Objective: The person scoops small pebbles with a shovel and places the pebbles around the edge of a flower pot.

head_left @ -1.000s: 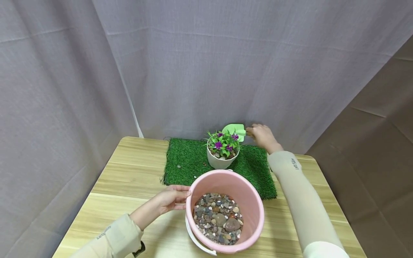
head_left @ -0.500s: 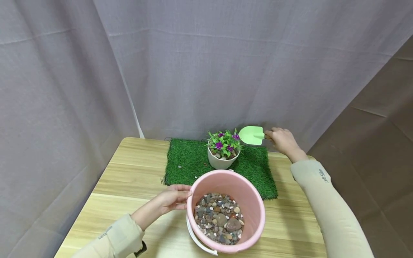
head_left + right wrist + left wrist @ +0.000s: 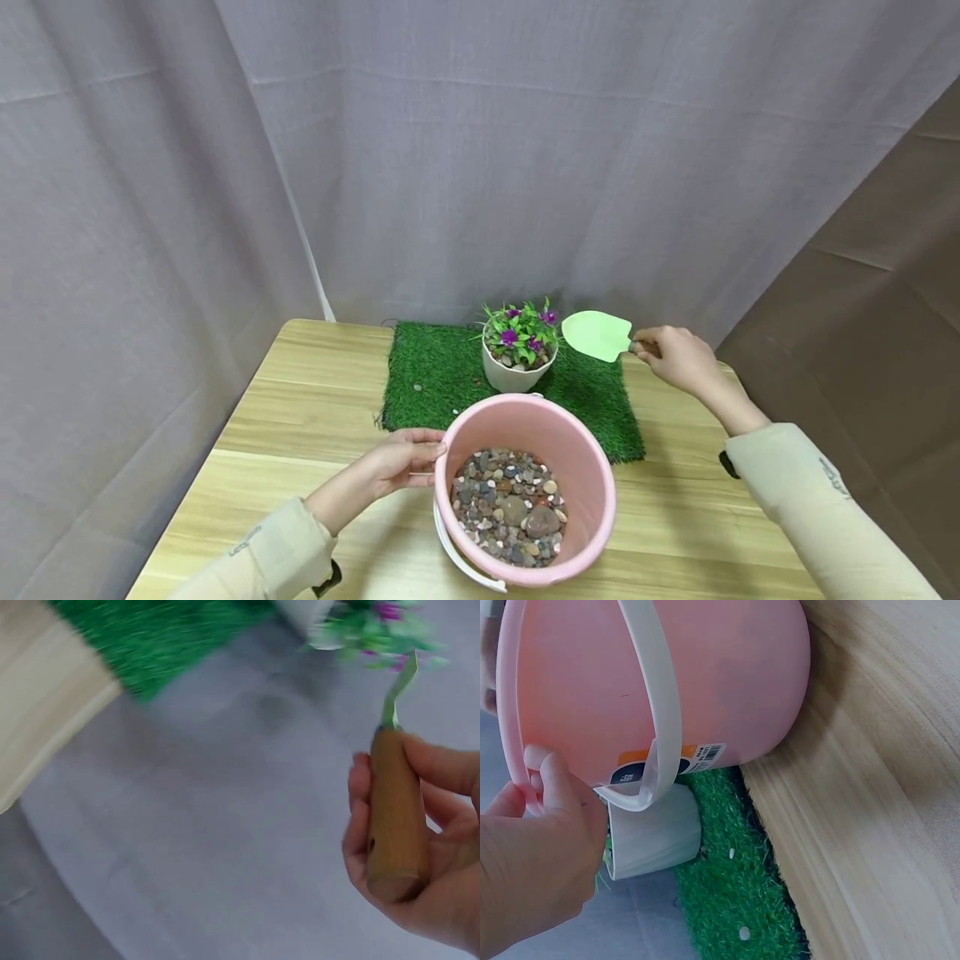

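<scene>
My left hand [image 3: 405, 461] pinches the rim of a pink bucket [image 3: 592, 467] at its left side; the left wrist view shows thumb and fingers on that rim. Mixed pebbles [image 3: 510, 508] cover the bucket's bottom. A wooden handle [image 3: 397, 817] lies in the curled fingers of my right hand [image 3: 682, 358]. It belongs to a light green trowel [image 3: 597, 335], held in the air right of the flower pot, its blade pointing left with no stones seen on it. The white pot [image 3: 512, 379] bears a plant with purple flowers [image 3: 521, 329] and pebbles at its base.
A green turf mat [image 3: 435, 367] lies under the pot at the back of the wooden table [image 3: 300, 400]. A few small stones [image 3: 744, 933] are scattered on it. The bucket's white handle [image 3: 660, 690] hangs down its side. A grey curtain [image 3: 480, 167] stands behind.
My right hand has drawn the trowel from behind the flowers to the right, then slightly down toward me. My left hand and the bucket have stayed in place.
</scene>
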A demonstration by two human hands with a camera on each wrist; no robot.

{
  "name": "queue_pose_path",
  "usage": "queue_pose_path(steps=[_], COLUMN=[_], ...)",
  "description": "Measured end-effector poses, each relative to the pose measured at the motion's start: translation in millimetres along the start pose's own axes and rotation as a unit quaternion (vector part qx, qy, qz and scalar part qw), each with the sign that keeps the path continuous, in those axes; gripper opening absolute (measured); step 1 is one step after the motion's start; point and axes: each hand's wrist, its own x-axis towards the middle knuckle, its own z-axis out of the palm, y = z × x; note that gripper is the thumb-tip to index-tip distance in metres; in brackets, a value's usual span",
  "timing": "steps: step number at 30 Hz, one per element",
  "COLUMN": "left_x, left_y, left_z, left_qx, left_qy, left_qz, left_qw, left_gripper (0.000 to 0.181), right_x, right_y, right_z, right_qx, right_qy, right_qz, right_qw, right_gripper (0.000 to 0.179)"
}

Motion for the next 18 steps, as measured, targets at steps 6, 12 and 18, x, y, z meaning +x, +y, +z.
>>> queue_pose_path(steps=[6,12,18], left_x=[2.1,3.5,1.7], left_y=[-0.7,-0.4,-1.9], left_z=[-0.5,-0.9,0.3], left_qx=[-0.006,-0.012,-0.021], left_qy=[0.0,-0.007,-0.006], left_qz=[0.0,0.003,-0.002], left_qw=[1.0,0.9999,0.9998], left_gripper=[0.04,0.04,0.041], right_x=[-25.0,-43.9,-57.0], right_y=[-23.3,-47.8,-77.2], right_z=[-8.0,1.7,32.6], right_qx=[0.084,0.127,0.068], right_qy=[-0.056,-0.118,-0.128], right_qz=[-0.065,-0.125,-0.196], right_qw=[0.9928,0.9769,0.9698], right_gripper=[0.02,0.018,0.012])
